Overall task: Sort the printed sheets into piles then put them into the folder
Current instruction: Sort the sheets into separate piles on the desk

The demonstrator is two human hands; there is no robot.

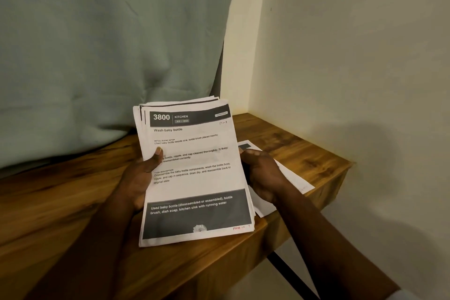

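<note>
Left grip (138,178) pinched the stack of printed sheets (194,178), thumb on top; right grip (261,175) curled round its right edge.

a home room: wooden table (292,153) in a plastered corner, green curtain (109,44).

Dim, warm light; soft shadow on the wall (365,143) at three o'clock; edges bowed (wide lens); small print on the sheets (194,178) blurred.

You are facing a corner where a pale green curtain (97,44) is hanging behind a wooden table (304,153), a cream wall (353,56) is catching dim warm light, and a dark leg (289,275) is slanting below.
</note>
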